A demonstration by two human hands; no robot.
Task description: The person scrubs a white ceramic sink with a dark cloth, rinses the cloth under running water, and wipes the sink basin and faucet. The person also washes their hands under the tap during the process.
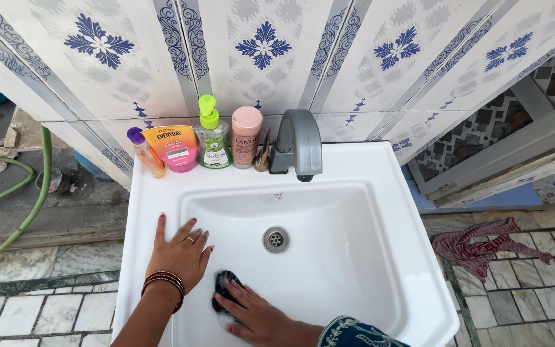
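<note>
My left hand (178, 252) lies flat, fingers spread, on the left rim of a white square washbasin (380, 212). It wears a ring and bangles at the wrist. My right hand (255, 315) presses a dark scrubbing pad (225, 287) against the basin's near-left inner wall, fingers closed over it. A little foam shows under the pad. The metal drain (276, 239) sits in the basin's middle, beyond both hands.
A grey tap (300, 144) stands at the back rim. Left of it are a pink tube (246, 136), a green pump bottle (212, 138), an orange-and-pink tube (173, 148) and a small purple-capped bottle (144, 152). A green hose (36, 193) lies left; a striped cloth (483, 244) lies on the floor right.
</note>
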